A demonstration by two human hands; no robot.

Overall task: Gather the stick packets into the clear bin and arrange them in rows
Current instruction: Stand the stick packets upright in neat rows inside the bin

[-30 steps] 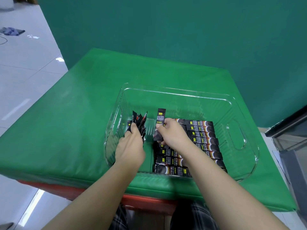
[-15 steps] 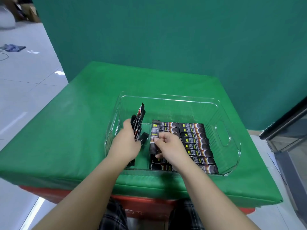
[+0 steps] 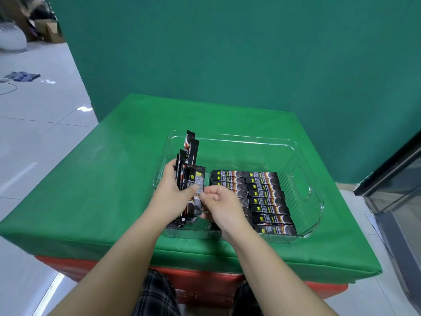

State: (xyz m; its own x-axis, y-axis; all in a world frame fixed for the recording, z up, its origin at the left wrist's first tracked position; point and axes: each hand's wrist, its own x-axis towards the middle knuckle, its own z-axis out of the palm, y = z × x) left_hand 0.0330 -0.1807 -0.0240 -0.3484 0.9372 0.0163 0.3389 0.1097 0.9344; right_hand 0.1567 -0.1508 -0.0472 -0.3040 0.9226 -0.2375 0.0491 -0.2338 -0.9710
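A clear plastic bin (image 3: 303, 156) stands on the green table (image 3: 109, 188). Inside it, dark stick packets (image 3: 266, 197) lie flat in two neat rows along the right half. My left hand (image 3: 170, 195) grips a fanned bundle of stick packets (image 3: 190, 160), upright at the bin's left side. My right hand (image 3: 222, 205) is beside it, its fingertips pinching the front packet (image 3: 197, 179) of that bundle near its lower half. Some of the left row is hidden under my right hand.
The bin's far half holds nothing, and a handle cutout (image 3: 300, 185) opens in its right wall. A green wall (image 3: 227, 53) rises behind the table. A dark cabinet edge (image 3: 396, 179) stands at the right; white tiled floor (image 3: 34, 124) lies left.
My right hand left the laid rows and moved left to the bundle, taking hold of its front packet. My left hand raised the bundle higher. The camera tilted up.
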